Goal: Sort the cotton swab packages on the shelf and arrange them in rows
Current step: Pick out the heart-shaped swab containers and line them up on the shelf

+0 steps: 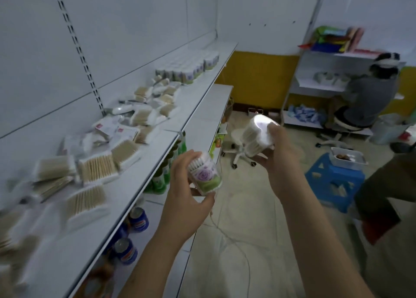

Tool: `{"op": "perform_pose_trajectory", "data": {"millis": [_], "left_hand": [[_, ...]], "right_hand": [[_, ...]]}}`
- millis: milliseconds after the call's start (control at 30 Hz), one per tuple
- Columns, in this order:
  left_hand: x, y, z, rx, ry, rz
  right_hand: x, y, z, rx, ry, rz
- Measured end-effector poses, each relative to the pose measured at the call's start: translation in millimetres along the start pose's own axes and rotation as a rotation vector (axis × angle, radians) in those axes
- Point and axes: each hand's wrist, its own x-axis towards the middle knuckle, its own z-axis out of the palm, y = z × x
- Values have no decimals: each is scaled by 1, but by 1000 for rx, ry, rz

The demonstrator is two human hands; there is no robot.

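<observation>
Swab jar (206, 176) gripped by left hand (186, 192), swab tub (258, 137) by right hand (278, 160); drop risked if either curled grip loosened off shelf (126, 198)

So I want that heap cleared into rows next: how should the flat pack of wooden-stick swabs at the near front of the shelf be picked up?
Pinch the flat swab pack across its long edges, coming from above at the shelf front. It lies flat and looks thin, with its aisle side open.
</observation>
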Motion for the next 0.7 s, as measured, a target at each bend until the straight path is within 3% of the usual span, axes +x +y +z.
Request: {"op": "perform_pose_trajectory", "data": {"millis": [233,367,700], "left_hand": [[138,-72,46,-71,68,-89],[235,-101,78,-100,61,-150],[412,-165,130,-37,246,-201]], "right_hand": [[183,11,20,337,-167,211],[297,-10,25,374,-247,270],[526,-41,62,431,-523,523]]}}
